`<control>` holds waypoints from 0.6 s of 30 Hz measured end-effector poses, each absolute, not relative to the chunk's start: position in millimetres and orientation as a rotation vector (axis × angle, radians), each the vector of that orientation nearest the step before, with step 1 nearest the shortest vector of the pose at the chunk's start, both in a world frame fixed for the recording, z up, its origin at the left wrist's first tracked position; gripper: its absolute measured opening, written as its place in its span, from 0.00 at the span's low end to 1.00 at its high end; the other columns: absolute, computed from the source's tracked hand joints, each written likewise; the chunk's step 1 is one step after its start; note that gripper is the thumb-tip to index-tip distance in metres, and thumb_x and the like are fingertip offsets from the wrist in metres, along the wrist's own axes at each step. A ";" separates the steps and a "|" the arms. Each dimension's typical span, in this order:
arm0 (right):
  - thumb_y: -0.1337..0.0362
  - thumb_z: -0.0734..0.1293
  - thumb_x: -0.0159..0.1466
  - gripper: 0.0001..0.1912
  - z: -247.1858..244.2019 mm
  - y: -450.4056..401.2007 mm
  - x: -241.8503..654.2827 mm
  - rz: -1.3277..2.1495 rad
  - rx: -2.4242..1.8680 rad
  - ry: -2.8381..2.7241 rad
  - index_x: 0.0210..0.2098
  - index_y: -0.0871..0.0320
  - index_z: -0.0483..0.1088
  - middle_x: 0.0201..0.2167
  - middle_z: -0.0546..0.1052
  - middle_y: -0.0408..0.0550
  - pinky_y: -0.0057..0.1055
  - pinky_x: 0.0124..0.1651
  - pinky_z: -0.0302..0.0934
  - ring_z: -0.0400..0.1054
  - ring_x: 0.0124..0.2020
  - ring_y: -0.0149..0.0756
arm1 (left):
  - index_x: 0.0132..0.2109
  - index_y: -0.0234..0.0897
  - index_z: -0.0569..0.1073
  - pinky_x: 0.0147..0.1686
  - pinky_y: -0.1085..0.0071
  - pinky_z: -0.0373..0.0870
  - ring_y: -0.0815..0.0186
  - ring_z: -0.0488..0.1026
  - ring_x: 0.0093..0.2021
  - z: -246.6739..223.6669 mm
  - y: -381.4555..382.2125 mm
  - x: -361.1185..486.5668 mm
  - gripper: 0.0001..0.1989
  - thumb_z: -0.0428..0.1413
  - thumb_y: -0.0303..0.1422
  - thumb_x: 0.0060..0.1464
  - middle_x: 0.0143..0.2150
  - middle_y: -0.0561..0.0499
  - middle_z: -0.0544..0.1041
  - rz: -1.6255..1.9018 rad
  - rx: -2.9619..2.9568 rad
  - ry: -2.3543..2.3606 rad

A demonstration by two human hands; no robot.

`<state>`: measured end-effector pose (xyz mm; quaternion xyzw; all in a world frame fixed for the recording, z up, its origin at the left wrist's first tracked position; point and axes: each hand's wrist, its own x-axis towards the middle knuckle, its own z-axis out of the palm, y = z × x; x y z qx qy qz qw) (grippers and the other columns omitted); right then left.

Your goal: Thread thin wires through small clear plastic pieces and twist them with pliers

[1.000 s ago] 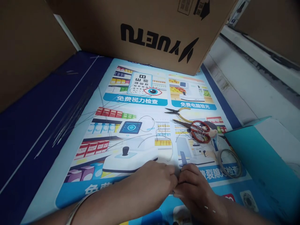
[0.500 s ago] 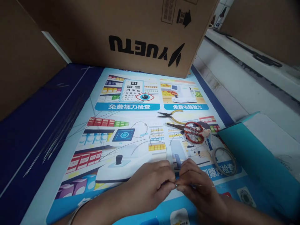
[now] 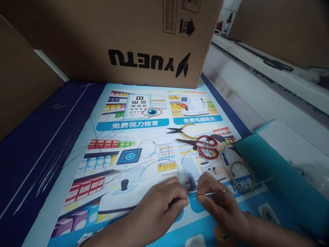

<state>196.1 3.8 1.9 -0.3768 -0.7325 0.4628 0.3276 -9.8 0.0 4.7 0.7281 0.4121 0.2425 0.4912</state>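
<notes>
Near the bottom middle, my left hand (image 3: 167, 206) has thumb and fingertips pressed together; whatever lies between them is too small to name. Just to its right, my right hand (image 3: 218, 202) pinches a thin shiny wire (image 3: 217, 193), which runs rightward across the fingers. A small gap separates the two hands. Beyond them, red-handled scissors (image 3: 205, 146) lie with their blades to the left, and thin wires rest on their handles. Yellow-handled pliers (image 3: 181, 130) lie just behind the scissors. A coiled ring of wire (image 3: 242, 176) sits beyond my right hand.
A printed sheet (image 3: 133, 135) covers the table. Long thin wires (image 3: 51, 164) lie at the left. A big cardboard box (image 3: 144, 31) stands at the back. On the right are a teal box (image 3: 280, 178) with tangled wire and a white ledge (image 3: 257, 58) holding dark scissors.
My hands have moved apart from touching fingertips, leaving a gap. The wire in my right hand shows more clearly. The whole view has shifted slightly.
</notes>
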 end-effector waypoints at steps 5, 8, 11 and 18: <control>0.69 0.61 0.62 0.05 4.8 1.0 191.8 1.219 -0.952 -1.910 0.29 0.57 0.64 0.26 0.67 0.43 0.35 0.38 0.54 0.60 0.31 0.34 | 0.29 0.37 0.65 0.29 0.75 0.59 0.70 0.63 0.30 5.8 -4.4 -2.7 0.08 0.48 0.30 0.57 0.29 0.54 0.66 0.584 1.627 1.058; 0.67 0.62 0.62 0.05 2.4 -0.2 190.6 1.318 -0.967 -1.812 0.29 0.57 0.66 0.27 0.66 0.43 0.33 0.37 0.55 0.61 0.32 0.33 | 0.29 0.36 0.67 0.29 0.75 0.59 0.70 0.63 0.29 7.1 -5.5 -1.3 0.10 0.48 0.34 0.57 0.29 0.54 0.66 0.590 1.511 1.052; 0.65 0.62 0.63 0.05 -1.2 0.4 192.6 1.417 -1.017 -1.691 0.30 0.57 0.66 0.27 0.66 0.43 0.32 0.36 0.55 0.61 0.32 0.33 | 0.33 0.36 0.71 0.28 0.75 0.59 0.70 0.63 0.28 8.9 -4.2 -3.2 0.14 0.46 0.39 0.58 0.29 0.53 0.67 0.608 1.337 1.029; 0.60 0.63 0.62 0.10 -5.2 2.6 197.9 1.571 -1.134 -1.447 0.27 0.58 0.64 0.26 0.65 0.42 0.29 0.34 0.54 0.59 0.30 0.32 | 0.38 0.37 0.72 0.29 0.74 0.59 0.70 0.62 0.28 7.0 -0.1 -7.0 0.15 0.47 0.42 0.57 0.28 0.54 0.67 0.635 1.199 1.012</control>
